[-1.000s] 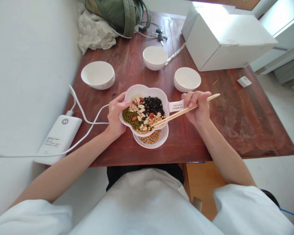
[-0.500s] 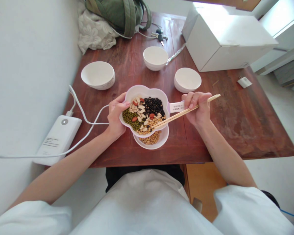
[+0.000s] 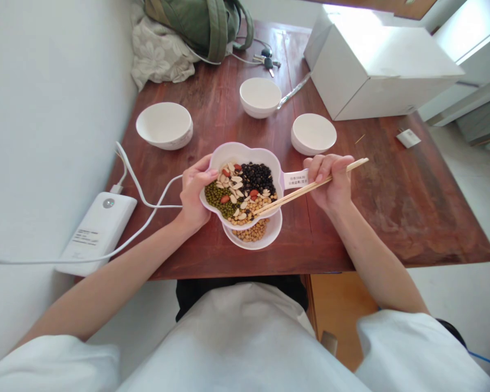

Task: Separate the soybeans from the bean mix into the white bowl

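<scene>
Flower-shaped dish (image 3: 240,153), lilac-rimmed, sits mid-table near the near edge, held up by the left hand (image 3: 193,193), whose fingers (image 3: 206,174) curl together over its left rim. Inside: mung beans (image 3: 215,197) left, black beans (image 3: 256,177) far right, pale nut slivers (image 3: 233,187) and a few red peanuts (image 3: 225,199) in the middle, small yellow beans (image 3: 245,216) along the near side. Right hand (image 3: 330,182) sits just right of the dish, fingers (image 3: 324,166) closed together, clamped around a pair of wooden chopsticks (image 3: 298,192). Chopstick tips reach over the near-right part of the seed mix, lying close together; whether they pinch a seed is too small to tell. A white bowl (image 3: 271,237) lies under the near side of the dish, partly hidden, holding more yellow beans (image 3: 253,231); contact between dish and bowl cannot be told. Paper label (image 3: 295,179) at the dish's right side.

Around them on the red-brown wooden table (image 3: 408,218): three white bowls (image 3: 164,125) (image 3: 260,97) (image 3: 313,133) on the far side, white power bank (image 3: 96,234) with white cable (image 3: 163,206) left, white cardboard box (image 3: 375,71) far right, keys (image 3: 267,62) and green backpack (image 3: 200,27) at the far edge.
</scene>
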The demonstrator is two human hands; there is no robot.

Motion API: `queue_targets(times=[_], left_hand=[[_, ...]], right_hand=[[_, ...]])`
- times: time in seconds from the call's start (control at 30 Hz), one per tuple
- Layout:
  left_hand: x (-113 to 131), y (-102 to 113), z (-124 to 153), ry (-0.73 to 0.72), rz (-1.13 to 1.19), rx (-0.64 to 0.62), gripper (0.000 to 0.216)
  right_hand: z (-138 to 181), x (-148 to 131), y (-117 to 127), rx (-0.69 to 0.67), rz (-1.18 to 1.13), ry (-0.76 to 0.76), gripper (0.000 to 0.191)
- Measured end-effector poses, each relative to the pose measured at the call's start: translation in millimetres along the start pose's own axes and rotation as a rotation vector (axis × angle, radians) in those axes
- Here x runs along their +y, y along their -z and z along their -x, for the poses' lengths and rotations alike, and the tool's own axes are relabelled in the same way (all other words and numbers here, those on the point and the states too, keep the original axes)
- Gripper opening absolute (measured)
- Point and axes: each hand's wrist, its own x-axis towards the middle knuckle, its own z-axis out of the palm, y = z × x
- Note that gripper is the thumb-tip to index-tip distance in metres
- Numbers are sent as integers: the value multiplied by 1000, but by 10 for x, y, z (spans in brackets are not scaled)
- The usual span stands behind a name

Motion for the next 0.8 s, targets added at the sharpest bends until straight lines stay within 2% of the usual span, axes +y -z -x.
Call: queue_targets(times=[0.8], left_hand=[[5,1,-4,17,-14,17,30]], right_hand=[[0,12,-4,17,2,4,74]])
